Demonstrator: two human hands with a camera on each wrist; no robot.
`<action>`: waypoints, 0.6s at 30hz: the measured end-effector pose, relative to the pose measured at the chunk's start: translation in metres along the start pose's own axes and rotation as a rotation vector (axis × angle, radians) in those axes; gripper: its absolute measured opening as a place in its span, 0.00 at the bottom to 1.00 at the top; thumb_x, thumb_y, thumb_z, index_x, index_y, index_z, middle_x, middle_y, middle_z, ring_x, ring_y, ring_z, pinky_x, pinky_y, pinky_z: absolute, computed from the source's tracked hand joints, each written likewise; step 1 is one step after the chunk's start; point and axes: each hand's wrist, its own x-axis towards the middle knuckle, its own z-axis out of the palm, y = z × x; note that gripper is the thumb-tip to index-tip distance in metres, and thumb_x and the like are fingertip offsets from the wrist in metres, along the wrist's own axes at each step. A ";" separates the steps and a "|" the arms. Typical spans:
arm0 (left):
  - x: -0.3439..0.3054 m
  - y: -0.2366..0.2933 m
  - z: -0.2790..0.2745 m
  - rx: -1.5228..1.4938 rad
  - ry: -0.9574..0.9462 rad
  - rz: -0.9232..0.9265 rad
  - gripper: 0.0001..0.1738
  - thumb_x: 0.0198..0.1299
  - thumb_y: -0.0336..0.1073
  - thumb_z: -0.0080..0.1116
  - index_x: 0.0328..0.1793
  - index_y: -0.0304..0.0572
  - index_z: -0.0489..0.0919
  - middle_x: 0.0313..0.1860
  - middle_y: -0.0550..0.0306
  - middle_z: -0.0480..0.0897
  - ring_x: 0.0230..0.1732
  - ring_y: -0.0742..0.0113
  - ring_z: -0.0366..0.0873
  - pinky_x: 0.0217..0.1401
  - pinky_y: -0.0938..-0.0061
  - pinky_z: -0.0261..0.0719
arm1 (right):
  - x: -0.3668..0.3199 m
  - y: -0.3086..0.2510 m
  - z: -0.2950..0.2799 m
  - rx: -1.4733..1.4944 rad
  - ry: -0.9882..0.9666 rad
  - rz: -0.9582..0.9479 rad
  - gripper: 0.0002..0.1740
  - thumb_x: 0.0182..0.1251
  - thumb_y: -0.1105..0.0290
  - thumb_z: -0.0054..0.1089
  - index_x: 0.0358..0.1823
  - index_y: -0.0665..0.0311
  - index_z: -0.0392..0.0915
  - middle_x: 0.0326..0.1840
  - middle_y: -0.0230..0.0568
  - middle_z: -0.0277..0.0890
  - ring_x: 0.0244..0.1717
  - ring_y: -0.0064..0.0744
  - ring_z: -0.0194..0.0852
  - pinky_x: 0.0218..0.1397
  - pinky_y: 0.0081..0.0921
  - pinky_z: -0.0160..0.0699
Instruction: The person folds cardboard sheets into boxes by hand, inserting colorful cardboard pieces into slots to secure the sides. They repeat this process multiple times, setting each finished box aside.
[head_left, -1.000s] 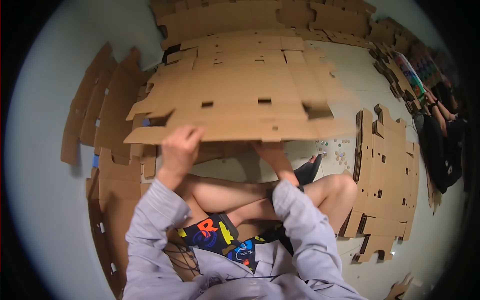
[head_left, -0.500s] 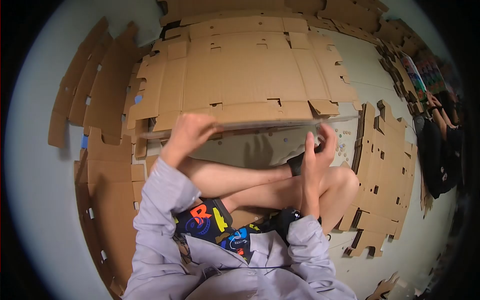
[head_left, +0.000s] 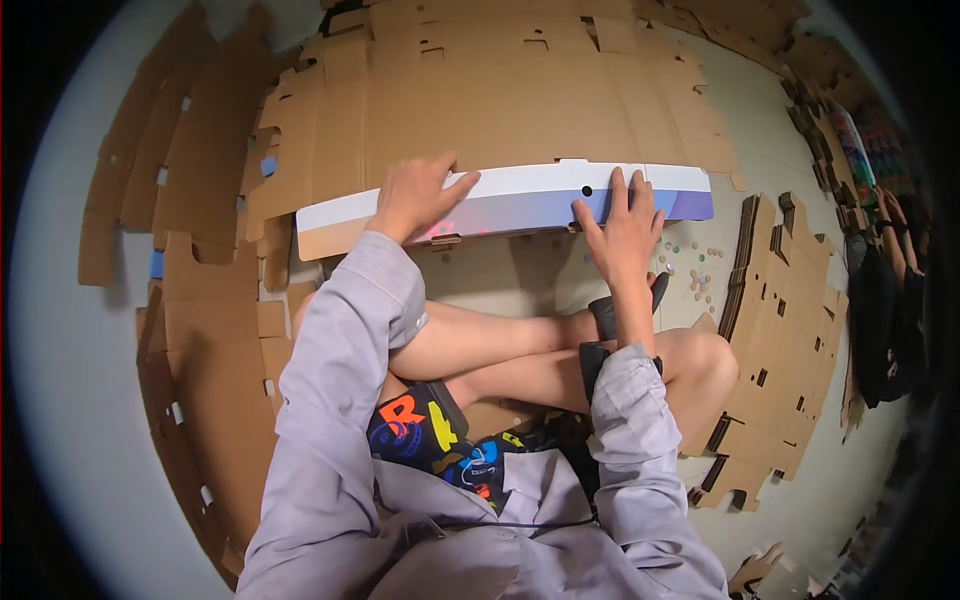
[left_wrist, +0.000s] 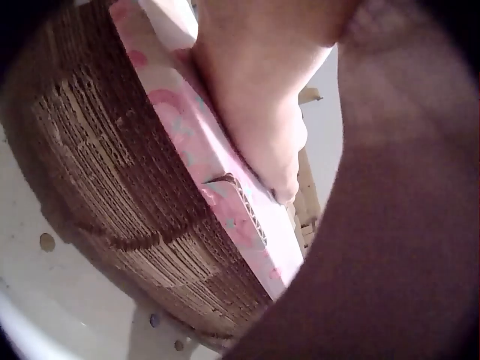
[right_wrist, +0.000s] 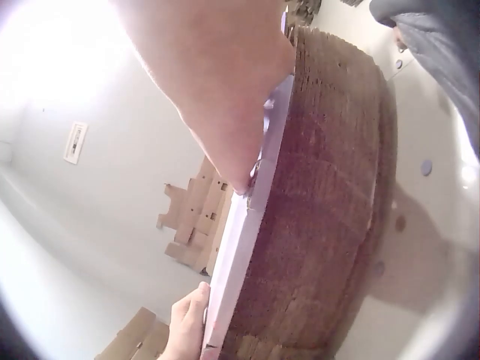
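A large flat cardboard sheet (head_left: 480,105) lies on top of a thick stack of cardboard (left_wrist: 112,161) in front of the crossed legs. Its near flap (head_left: 520,200) is folded back over it, printed side up in white, orange, pink, blue and purple. My left hand (head_left: 412,198) rests on the left part of this flap, thumb pointing inward. On its right part, my right hand (head_left: 622,228) presses with fingers spread and fairly straight. In the right wrist view, fingertips (right_wrist: 241,187) touch the fold above the stack's layered edge.
Another stack of cut cardboard (head_left: 775,350) lies to the right, beside small loose discs (head_left: 690,272) on the floor. Folded cardboard pieces (head_left: 215,330) stand along the left wall. Another person's arms (head_left: 893,230) show at the far right.
The sheet's near edge was held up, then came down. The near flap swung up and over, exposing its printed side. My right hand moved from under the edge, past its right side, onto the flap.
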 end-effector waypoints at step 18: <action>-0.083 0.016 0.026 0.223 0.358 -0.418 0.38 0.61 0.61 0.52 0.74 0.56 0.62 0.74 0.29 0.50 0.73 0.23 0.42 0.65 0.24 0.41 | 0.007 -0.005 -0.011 -0.147 -0.119 0.008 0.44 0.65 0.37 0.45 0.71 0.63 0.57 0.73 0.58 0.51 0.72 0.57 0.49 0.64 0.64 0.54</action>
